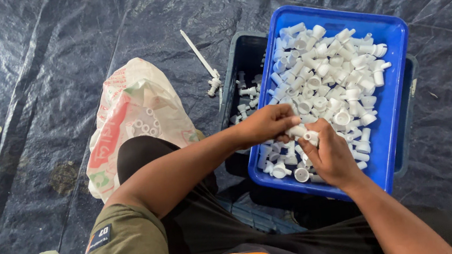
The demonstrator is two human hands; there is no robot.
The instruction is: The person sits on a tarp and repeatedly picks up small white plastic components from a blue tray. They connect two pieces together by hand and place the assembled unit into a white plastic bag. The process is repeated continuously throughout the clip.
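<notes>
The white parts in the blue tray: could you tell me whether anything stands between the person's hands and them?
Nothing visible does. The left hand and right hand are already over the blue tray, both gripping a white part above the open heap of parts.

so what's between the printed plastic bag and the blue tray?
In the head view, a dark crate sits between the printed bag and the blue tray, holding a few white parts, with a white stick-like piece at its rim. The tray rests on the crate.

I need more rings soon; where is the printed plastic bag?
In the head view, the printed plastic bag lies left of centre on the dark tarp, beside the person's knee and left of the dark crate.
</notes>
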